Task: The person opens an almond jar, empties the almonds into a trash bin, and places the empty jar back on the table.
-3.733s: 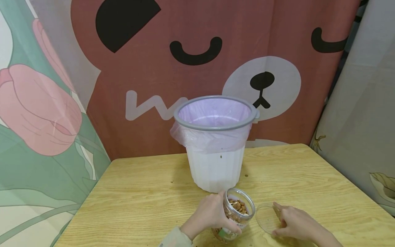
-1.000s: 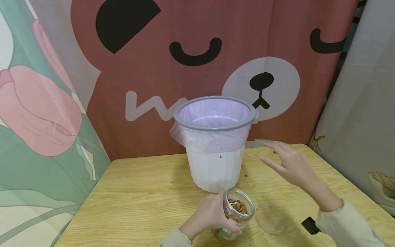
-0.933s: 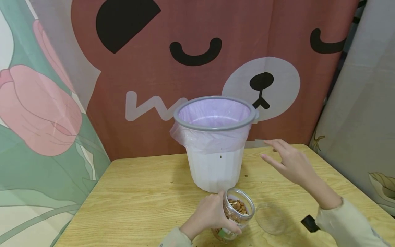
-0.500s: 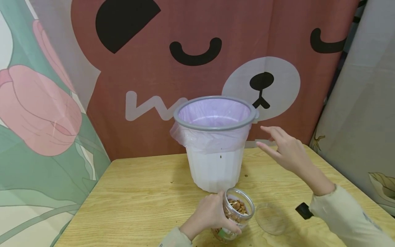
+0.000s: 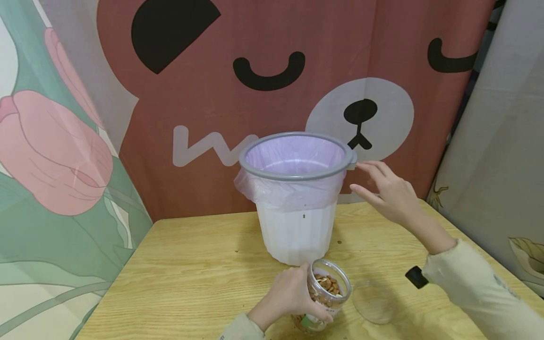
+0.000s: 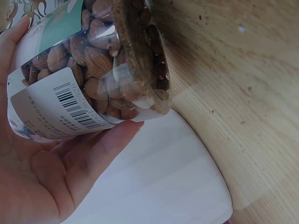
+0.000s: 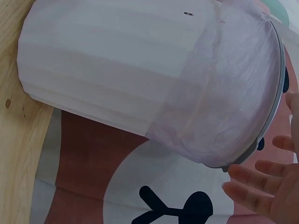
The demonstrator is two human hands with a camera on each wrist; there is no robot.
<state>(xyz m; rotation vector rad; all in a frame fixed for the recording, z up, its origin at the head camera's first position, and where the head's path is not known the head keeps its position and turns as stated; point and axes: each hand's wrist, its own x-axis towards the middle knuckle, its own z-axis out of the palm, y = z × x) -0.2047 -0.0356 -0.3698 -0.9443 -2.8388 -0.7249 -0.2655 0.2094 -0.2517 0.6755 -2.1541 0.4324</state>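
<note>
My left hand (image 5: 289,295) grips a clear plastic jar (image 5: 326,304) of almonds, its fingers and thumb round the side. The jar stands uncovered and tilted above the table, its mouth up. Its barcode label and nuts show close in the left wrist view. Behind it stands a white trash bin (image 5: 297,231), lined with a pale purple bag (image 5: 297,191) under a grey rim ring (image 5: 295,177). My right hand (image 5: 393,198) holds nothing; its loosely bent fingers are at the rim's right-hand tab (image 7: 228,168). Whether they touch it I cannot tell.
A round transparent lid (image 5: 374,302) lies flat on the wooden table (image 5: 187,274), right of the jar. Small dark crumbs dot the tabletop. A bear-print curtain (image 5: 204,94) hangs close behind the bin. A black device (image 5: 416,277) sits at my right sleeve.
My right hand has left the lid lying on the table, and has risen up and leftward to the bin's rim. The left hand and jar stay in place.
</note>
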